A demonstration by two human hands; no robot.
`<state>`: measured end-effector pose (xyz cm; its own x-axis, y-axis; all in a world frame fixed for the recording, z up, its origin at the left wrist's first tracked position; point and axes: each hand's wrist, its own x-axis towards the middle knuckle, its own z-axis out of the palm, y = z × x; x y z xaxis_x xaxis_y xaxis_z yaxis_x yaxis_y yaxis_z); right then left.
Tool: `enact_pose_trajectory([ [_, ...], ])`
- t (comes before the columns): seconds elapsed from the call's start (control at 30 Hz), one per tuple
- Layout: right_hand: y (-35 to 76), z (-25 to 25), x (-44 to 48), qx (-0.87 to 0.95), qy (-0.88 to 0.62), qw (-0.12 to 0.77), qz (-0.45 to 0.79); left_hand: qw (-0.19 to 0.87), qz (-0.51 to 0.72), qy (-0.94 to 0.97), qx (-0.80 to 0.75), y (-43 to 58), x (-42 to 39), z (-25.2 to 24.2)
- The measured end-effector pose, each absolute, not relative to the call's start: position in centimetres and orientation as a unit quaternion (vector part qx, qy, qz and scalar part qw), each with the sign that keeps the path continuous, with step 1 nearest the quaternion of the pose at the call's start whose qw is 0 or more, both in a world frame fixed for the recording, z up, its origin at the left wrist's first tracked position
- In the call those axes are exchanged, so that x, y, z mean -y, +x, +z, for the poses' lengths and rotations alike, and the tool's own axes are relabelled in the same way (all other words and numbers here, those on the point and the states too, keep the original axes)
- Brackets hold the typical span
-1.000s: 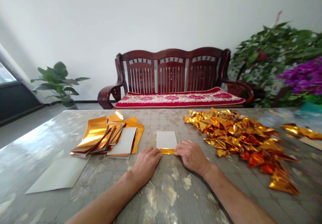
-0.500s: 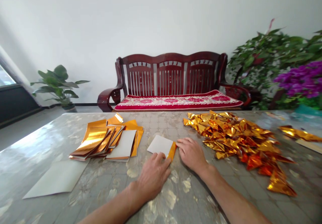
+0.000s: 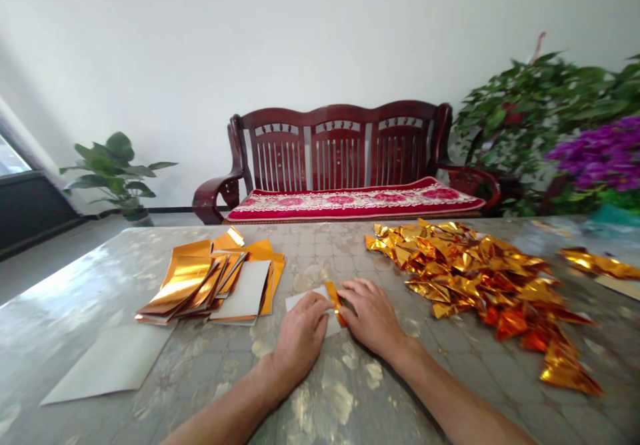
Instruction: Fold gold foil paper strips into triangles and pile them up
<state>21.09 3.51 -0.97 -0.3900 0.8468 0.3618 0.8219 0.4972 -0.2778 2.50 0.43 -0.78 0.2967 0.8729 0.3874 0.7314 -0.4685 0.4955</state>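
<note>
L hand [image 3: 300, 330]: fingers [image 3: 313, 303] bunched, tips on foil-backed paper sheet [image 3: 295, 298] by its gold strip [image 3: 331, 291]; can't tell if they're pinching it. R hand [image 3: 373, 315]: fingers [image 3: 359, 291] a bit spread, thumb apart, tips at strip's R edge. Sheet is on the desk [image 3: 215, 365], mostly white side up, btwn hands, partly hidden by L hand. Further L: loose stack of gold foil sheets [image 3: 190, 275], some w/ white side up; bigger pale sheet [image 3: 107, 365] just beside, nearer person. Further R: heap of folded gold foil pieces [image 3: 465, 271], a few reddish-orange. Behind desk: dark red wooden settee [image 3: 340, 115] w/ floral seat cover [image 3: 350, 199], potted plant [image 3: 115, 171] to its L, purple flowers [image 3: 600, 155] to R.
</note>
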Motion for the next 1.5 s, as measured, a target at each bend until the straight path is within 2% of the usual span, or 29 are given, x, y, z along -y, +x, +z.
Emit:
enact_pose_trajectory([
  [0.07, 21.1, -1.0, -3.4, 0.852, -0.463, 0.242, 0.033, 0.074, 0.334, 0.780, -0.524, 1.9, -1.6, -0.6],
  [0.2, 20.9, -1.0, -3.4, 0.872, -0.420, 0.248, 0.034, 0.045, 0.253, 0.803, -0.537, 1.0, -3.0, -0.2],
  [0.33, 20.8, -0.8, -3.6, 0.881, -0.406, 0.239, 0.041, 0.068, 0.208, 0.806, -0.550, 0.6, -3.1, -0.2],
  [0.57, 21.0, -0.6, -3.4, 0.868, -0.423, 0.252, 0.064, 0.103, 0.215, 0.782, -0.575, 0.5, -3.0, 0.1],
  [0.67, 20.9, -0.6, -3.5, 0.862, -0.432, 0.256, 0.063, 0.153, 0.223, 0.762, -0.589, 0.4, -3.2, 0.0],
  [0.77, 21.0, -0.4, -3.6, 0.852, -0.441, 0.276, 0.051, 0.177, 0.269, 0.743, -0.587, 0.3, -3.2, -0.1],
  [0.93, 21.9, 0.6, -3.0, 0.808, -0.441, 0.383, -0.084, 0.071, 0.468, 0.749, -0.463, 0.2, -2.4, 0.4],
  [1.03, 22.7, 0.9, -2.5, 0.814, -0.417, 0.384, -0.130, 0.029, 0.514, 0.759, -0.398, -0.1, -1.9, 0.5],
  [1.23, 22.6, 0.6, -2.7, 0.840, -0.398, 0.342, -0.136, -0.018, 0.401, 0.818, -0.413, -0.6, -1.8, -0.3],
  [1.4, 22.0, 0.2, -3.5, 0.865, -0.392, 0.302, -0.086, -0.059, 0.267, 0.849, -0.451, -0.3, -2.1, -0.5],
  [1.5, 22.0, -0.1, -3.7, 0.868, -0.398, 0.290, -0.058, -0.060, 0.231, 0.853, -0.464, -0.1, -2.3, -0.5],
])
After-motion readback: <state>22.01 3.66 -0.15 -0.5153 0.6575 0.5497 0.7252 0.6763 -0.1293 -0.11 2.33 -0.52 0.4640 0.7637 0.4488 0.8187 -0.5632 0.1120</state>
